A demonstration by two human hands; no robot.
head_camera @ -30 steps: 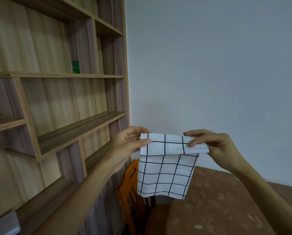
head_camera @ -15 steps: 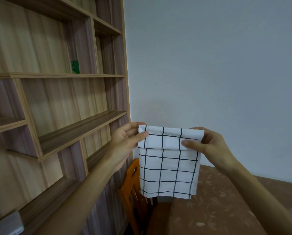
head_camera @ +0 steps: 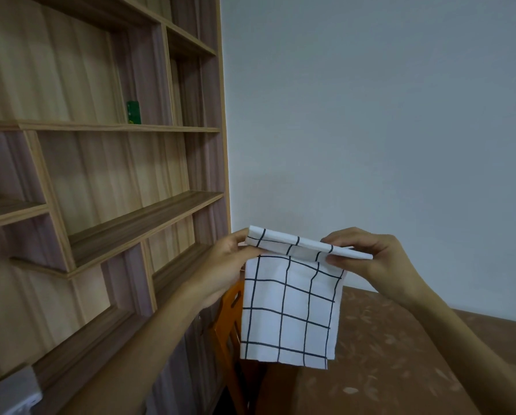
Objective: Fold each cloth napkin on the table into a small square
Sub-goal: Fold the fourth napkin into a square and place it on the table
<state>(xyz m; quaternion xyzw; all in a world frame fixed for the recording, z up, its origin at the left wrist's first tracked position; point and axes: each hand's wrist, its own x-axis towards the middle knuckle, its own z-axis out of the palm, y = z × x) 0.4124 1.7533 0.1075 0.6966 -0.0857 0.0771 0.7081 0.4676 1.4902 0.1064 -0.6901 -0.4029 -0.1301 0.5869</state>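
From my station I see the grid-patterned cloth napkin (head_camera: 289, 307), white with thin black lines, held up in the air at the lower centre of the frame. Its top edge is turned over into a narrow folded band that runs between the two hands. The rest hangs down as one flat panel.

The left hand (head_camera: 224, 265) comes in from the lower left and pinches the left end of that band between thumb and fingers. The right hand (head_camera: 379, 259) comes in from the lower right. Its fingers curl over the top of the band and its thumb sits underneath, gripping the right end.

The lower edge of the napkin hangs in front of the near corner of the mottled brown table (head_camera: 400, 354), which fills the lower right. I cannot tell for sure whether the cloth touches the tabletop; it looks clear of it.

Just left of the hanging panel, partly behind it, stands an orange chair (head_camera: 225, 313). A wooden shelving unit (head_camera: 101, 175) takes up the left half of the frame, with a small green item (head_camera: 133, 112) upright on an upper shelf and a grey box (head_camera: 16, 390) at the bottom left corner. A plain pale wall (head_camera: 370, 115) fills the upper right.
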